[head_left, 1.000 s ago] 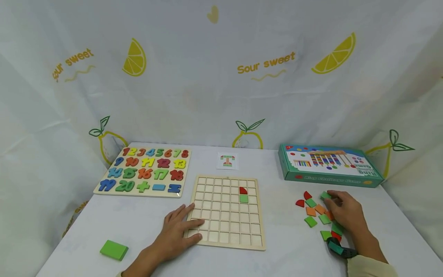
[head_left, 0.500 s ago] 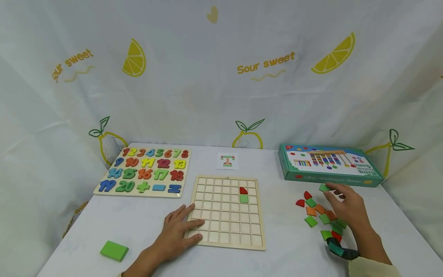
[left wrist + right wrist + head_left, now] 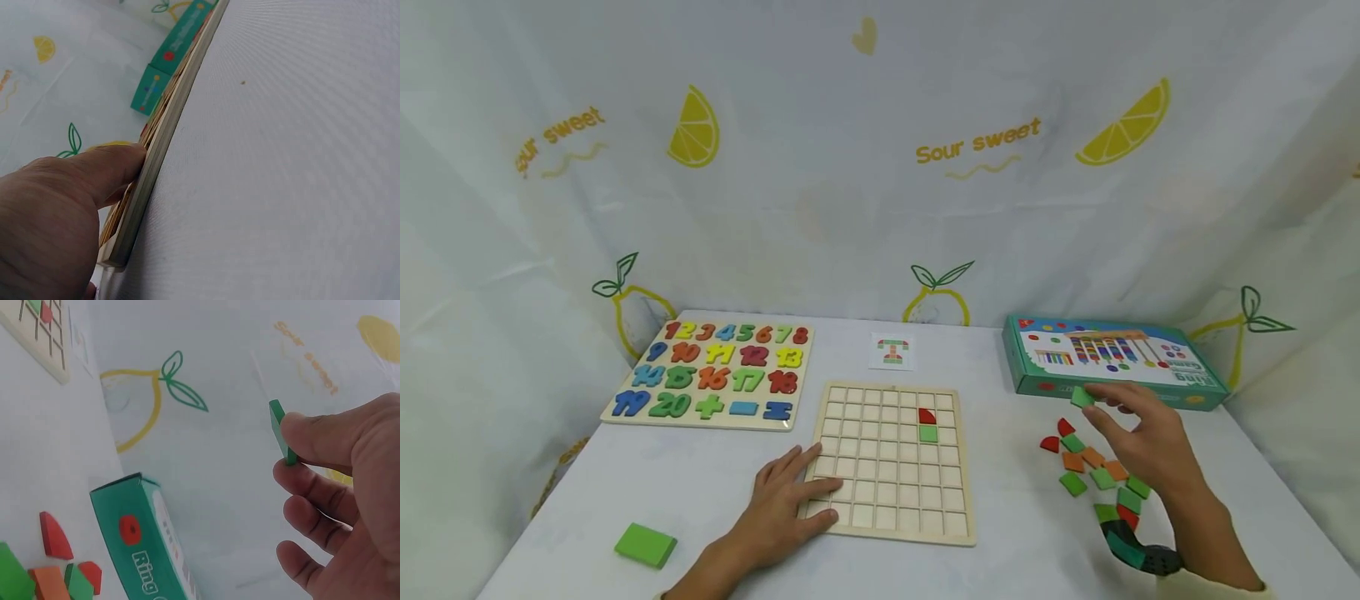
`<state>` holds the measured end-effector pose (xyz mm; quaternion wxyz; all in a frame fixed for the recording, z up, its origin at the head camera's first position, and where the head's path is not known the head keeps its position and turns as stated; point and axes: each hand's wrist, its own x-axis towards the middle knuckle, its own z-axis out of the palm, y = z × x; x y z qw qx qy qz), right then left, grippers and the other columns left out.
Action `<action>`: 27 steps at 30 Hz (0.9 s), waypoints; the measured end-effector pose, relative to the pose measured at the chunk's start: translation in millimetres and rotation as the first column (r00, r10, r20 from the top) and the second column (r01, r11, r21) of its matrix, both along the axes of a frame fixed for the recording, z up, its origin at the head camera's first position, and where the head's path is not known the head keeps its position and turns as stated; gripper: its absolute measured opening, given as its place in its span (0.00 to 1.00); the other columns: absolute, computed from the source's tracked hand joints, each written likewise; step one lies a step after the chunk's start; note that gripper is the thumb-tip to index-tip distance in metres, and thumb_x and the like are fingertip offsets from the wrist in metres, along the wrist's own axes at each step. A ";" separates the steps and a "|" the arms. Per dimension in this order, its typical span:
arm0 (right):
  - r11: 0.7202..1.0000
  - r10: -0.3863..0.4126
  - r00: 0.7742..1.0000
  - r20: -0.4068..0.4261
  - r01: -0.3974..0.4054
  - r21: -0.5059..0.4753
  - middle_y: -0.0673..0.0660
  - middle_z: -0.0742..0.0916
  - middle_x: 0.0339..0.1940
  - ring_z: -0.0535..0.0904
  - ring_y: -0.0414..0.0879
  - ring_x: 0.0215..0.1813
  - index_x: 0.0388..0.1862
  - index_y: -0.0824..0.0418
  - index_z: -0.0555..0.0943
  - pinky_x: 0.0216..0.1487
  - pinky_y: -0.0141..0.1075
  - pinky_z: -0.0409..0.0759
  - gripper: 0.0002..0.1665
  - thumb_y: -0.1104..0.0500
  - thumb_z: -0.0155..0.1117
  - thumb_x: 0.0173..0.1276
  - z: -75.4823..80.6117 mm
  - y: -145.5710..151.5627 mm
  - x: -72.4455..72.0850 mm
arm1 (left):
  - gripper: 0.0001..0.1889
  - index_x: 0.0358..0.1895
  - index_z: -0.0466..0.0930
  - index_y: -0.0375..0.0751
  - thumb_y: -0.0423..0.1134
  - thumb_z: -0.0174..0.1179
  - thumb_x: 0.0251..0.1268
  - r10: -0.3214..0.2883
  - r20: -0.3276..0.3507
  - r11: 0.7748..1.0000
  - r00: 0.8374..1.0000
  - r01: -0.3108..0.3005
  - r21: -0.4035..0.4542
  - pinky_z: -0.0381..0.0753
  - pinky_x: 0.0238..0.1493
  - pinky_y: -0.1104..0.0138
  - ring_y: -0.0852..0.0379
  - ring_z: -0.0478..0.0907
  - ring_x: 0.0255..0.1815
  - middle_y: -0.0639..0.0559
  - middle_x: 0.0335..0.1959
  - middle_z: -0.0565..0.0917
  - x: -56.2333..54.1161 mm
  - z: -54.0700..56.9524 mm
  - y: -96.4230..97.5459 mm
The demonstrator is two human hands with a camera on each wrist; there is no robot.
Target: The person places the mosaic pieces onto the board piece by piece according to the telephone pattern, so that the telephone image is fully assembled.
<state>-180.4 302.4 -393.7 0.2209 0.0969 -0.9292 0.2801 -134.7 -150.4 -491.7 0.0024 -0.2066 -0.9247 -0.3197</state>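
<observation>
- The right hand pinched a green tile between thumb and index finger, its grip narrow; the tile was raised, to the right of the wooden grid board.
- The left hand rested, fingers spread, on the grid board's left edge, gripping nothing.
- Towards the grid board's upper right, a red quarter-round lay in a cell directly above a green square.
- Loose red, orange and green pieces lay right of the grid board.
- Beyond the grid board lay a pattern card.
</observation>
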 end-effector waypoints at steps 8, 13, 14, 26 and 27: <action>0.993 0.117 0.993 -0.018 -0.117 -0.025 0.61 0.82 0.49 0.72 0.60 0.55 0.53 0.65 0.81 0.41 0.54 0.74 0.19 0.64 0.68 0.64 11.4 -26.1 1.3 | 0.22 0.56 0.83 0.56 0.57 0.63 0.61 -0.004 -0.018 1.000 1.000 0.004 0.001 0.44 0.61 0.42 0.38 0.50 0.73 0.45 0.72 0.62 -1.1 1.4 -0.2; 0.982 0.185 0.982 -0.023 -0.186 -0.045 0.59 0.83 0.48 0.73 0.57 0.55 0.52 0.66 0.81 0.46 0.50 0.73 0.18 0.66 0.68 0.63 7.3 -45.1 -5.8 | 0.21 0.55 0.84 0.56 0.56 0.64 0.60 0.004 -0.026 1.000 1.000 -0.004 0.004 0.45 0.61 0.42 0.38 0.50 0.73 0.45 0.72 0.63 0.9 -1.0 -0.9; 0.980 0.193 0.981 -0.023 -0.194 -0.051 0.59 0.83 0.48 0.73 0.56 0.54 0.52 0.66 0.81 0.47 0.48 0.73 0.18 0.66 0.68 0.63 6.0 -48.7 -7.2 | 0.21 0.55 0.84 0.56 0.56 0.64 0.60 0.008 -0.025 1.000 1.000 -0.008 0.004 0.45 0.61 0.42 0.39 0.50 0.73 0.45 0.72 0.63 1.3 -1.1 -1.1; 0.949 0.290 0.957 -0.029 -0.292 -0.117 0.56 0.83 0.46 0.75 0.52 0.46 0.49 0.65 0.83 0.45 0.52 0.73 0.16 0.67 0.69 0.61 -8.2 -86.9 -27.9 | 0.20 0.55 0.84 0.57 0.55 0.64 0.60 0.020 -0.026 1.000 0.999 -0.020 0.010 0.45 0.62 0.43 0.40 0.50 0.73 0.46 0.72 0.63 2.0 -1.9 -0.9; 0.946 0.298 0.954 -0.023 -0.298 -0.130 0.56 0.83 0.46 0.75 0.52 0.45 0.49 0.65 0.83 0.45 0.52 0.72 0.16 0.68 0.69 0.61 -9.7 -89.1 -29.6 | 0.20 0.55 0.84 0.57 0.55 0.65 0.60 0.018 -0.029 1.000 0.999 -0.018 0.010 0.45 0.62 0.43 0.40 0.50 0.73 0.46 0.72 0.63 1.8 -1.6 -0.7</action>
